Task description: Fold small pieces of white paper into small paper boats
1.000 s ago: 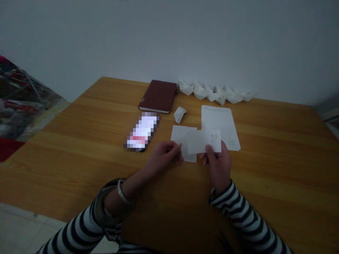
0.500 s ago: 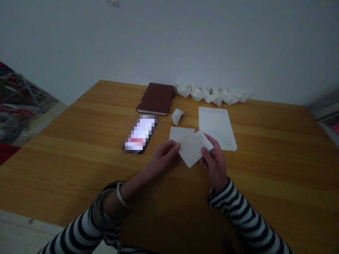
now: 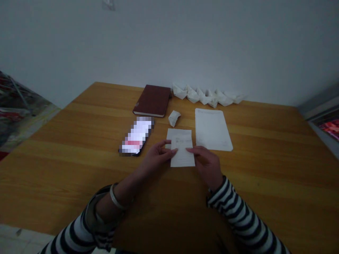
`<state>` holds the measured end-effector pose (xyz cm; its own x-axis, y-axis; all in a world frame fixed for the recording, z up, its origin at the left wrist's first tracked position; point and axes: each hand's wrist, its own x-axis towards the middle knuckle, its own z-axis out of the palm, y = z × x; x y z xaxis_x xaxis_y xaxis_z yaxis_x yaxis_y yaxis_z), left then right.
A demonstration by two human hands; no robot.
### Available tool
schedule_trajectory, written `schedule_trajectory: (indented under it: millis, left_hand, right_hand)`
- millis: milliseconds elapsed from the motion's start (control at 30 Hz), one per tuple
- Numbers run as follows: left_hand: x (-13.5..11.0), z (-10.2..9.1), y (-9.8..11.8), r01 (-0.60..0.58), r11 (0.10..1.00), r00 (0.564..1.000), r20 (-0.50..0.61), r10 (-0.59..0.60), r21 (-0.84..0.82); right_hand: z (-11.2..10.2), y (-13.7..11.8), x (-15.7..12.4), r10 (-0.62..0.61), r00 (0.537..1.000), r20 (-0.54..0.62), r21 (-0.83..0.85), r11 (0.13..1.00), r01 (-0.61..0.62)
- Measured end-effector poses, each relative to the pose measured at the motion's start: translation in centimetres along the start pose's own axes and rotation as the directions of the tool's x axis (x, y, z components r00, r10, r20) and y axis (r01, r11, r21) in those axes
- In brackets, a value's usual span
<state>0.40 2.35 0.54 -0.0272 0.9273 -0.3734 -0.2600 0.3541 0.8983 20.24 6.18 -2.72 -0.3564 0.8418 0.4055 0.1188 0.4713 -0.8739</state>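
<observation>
A pale wall (image 3: 169,42) backs a wooden counter (image 3: 265,169). Just below the frame's centre, the left hand (image 3: 158,154) and right hand (image 3: 209,164) pinch opposite sides of a small printed paper (image 3: 182,157), partly covering another sheet (image 3: 179,133); folded papers (image 3: 211,99) line upper centre.

Single head-worn view, directed forward and down across the table (image 3: 265,137) from its near side, at close range; left hand (image 3: 158,154) and right hand (image 3: 209,165) fall just below frame centre, wall (image 3: 185,42) across the top.
</observation>
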Motion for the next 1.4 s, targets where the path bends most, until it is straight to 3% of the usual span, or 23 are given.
schedule_trajectory:
  millis: [100,200,267,333,500,633,700,900,1100,1400]
  left_hand:
    - [-0.2,-0.2,0.2,-0.196,0.98,0.979,0.063,0.195,0.021]
    - [-0.2,-0.6,0.2,-0.4,0.916,0.902,0.196,0.384,0.044]
    - [-0.2,-0.8,0.2,-0.464,0.878,0.867,0.266,0.422,0.117]
    - [-0.2,-0.7,0.2,-0.488,0.848,0.864,0.248,0.437,0.206]
    - [-0.7,0.5,0.3,-0.437,0.864,0.889,-0.027,0.457,0.252]
    - [-1.2,1.7,-0.2,-0.282,0.941,0.944,-0.124,0.307,0.185]
    - [-1.3,2.1,-0.6,-0.23,0.968,0.962,-0.128,0.242,0.104]
    - [-1.3,2.6,-1.4,-0.222,0.968,0.975,-0.041,0.218,-0.121]
    - [-1.1,2.5,-1.9,-0.208,0.969,0.969,0.105,0.223,-0.133]
    - [-1.7,3.2,-2.1,-0.142,0.983,0.989,0.035,0.147,-0.112]
  right_hand:
    - [-0.1,0.2,-0.1,0.08,0.995,-0.068,0.059,0.995,-0.076]
    - [-0.3,0.0,-0.1,0.168,0.98,-0.108,0.114,0.981,-0.156]
    - [-0.3,-0.2,-0.1,0.194,0.971,-0.137,0.128,0.976,-0.177]
    - [-0.1,-0.5,-0.1,0.214,0.967,-0.137,0.144,0.97,-0.194]
    - [0.8,-0.9,-0.5,0.286,0.947,-0.145,0.207,0.945,-0.254]
    - [1.3,-1.2,-0.7,0.345,0.904,-0.255,0.264,0.924,-0.278]
    - [1.4,-1.4,-0.8,0.325,0.914,-0.242,0.275,0.927,-0.257]
    - [1.5,-1.9,-1.1,0.295,0.945,-0.138,0.317,0.917,-0.241]
    - [1.6,-2.2,-1.2,0.31,0.946,-0.096,0.314,0.911,-0.266]
    - [2.0,-2.4,-1.4,0.348,0.933,-0.094,0.322,0.897,-0.303]
